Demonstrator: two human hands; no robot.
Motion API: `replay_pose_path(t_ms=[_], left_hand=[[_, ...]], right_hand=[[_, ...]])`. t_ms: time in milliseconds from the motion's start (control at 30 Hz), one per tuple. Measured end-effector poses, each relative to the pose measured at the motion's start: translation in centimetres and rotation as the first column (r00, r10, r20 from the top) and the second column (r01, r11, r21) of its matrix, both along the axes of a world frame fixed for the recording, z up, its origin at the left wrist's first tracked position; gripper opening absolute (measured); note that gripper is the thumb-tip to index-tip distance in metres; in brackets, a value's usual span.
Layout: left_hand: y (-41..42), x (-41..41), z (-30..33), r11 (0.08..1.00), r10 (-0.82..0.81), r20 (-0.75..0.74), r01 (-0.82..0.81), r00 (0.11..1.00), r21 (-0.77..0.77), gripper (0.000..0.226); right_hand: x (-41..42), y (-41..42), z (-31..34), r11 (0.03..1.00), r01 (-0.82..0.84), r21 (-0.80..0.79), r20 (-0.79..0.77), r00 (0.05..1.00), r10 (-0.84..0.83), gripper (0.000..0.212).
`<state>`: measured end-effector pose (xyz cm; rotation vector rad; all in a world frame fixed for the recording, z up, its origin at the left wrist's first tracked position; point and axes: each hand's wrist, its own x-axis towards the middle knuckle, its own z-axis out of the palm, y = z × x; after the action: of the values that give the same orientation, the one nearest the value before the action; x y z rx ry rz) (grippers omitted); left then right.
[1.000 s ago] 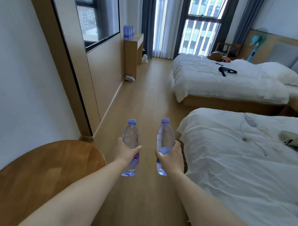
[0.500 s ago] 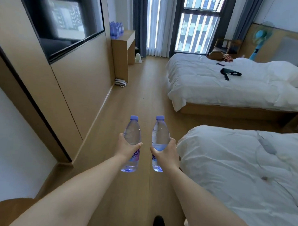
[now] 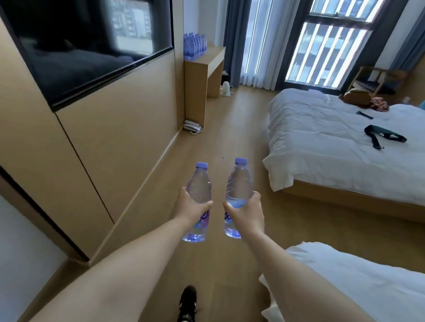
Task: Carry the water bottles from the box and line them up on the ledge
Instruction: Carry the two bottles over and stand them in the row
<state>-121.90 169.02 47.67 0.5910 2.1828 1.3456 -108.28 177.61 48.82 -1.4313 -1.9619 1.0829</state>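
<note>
Out in front of the person, above the wood floor (image 3: 231, 142), two water bottles are held upright and side by side, close but apart. The left hand (image 3: 192, 204) wraps the left bottle (image 3: 198, 191) around its middle; the right hand (image 3: 247, 210) wraps the right bottle (image 3: 239, 186) the same way. Both have blue caps and clear bodies. Far ahead on the left, a cluster of bottles (image 3: 195, 45) stands on the ledge (image 3: 210, 57) by the window. A dark screen (image 3: 85, 36) is set in the left wall. A white bed (image 3: 327, 145) lies to the right, a nearer bed (image 3: 371, 286) at lower right, and a black shoe (image 3: 188, 304) shows below.
</note>
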Motion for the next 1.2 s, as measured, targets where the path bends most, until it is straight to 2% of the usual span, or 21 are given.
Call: replay_pose_path(t_ms=[167,400,700,900,1000,1200], left_hand=[[10.6,-8.4,-1.9,0.998,-0.033,-0.023,0.032,0.999,-0.05,0.062],[25.4,-20.7,0.1,0.988,-0.023,-0.086,0.009,0.996,-0.157,0.061],[44.9,-29.5,-0.5,0.977,-0.069,-0.112,0.044,0.991,-0.209,0.066],[59.1,-35.6,-1.1,0.985,-0.004,-0.073,-0.009,0.997,-0.17,0.065],[65.7,-38.7,-0.3,0.993,0.051,-0.03,-0.053,0.998,-0.105,0.066],[76.3,-45.1,0.1,0.992,0.06,-0.063,-0.066,0.996,-0.103,0.065]], right_hand=[[-8.3,10.2,-2.4,1.0,0.006,-0.015,0.038,0.999,-0.006,0.072],[-19.0,23.6,-2.1,0.996,0.061,-0.07,0.041,0.997,-0.058,0.071],[-28.7,42.9,-2.8,0.997,0.049,-0.057,0.06,0.997,-0.046,0.078],[-34.4,57.7,-2.9,0.996,0.049,-0.069,0.031,0.998,-0.047,0.081],[-37.4,64.9,-1.6,1.0,0.002,-0.011,0.058,0.998,-0.002,0.072],[-44.5,76.1,-0.9,1.0,-0.013,-0.022,0.048,0.999,0.014,0.075]])
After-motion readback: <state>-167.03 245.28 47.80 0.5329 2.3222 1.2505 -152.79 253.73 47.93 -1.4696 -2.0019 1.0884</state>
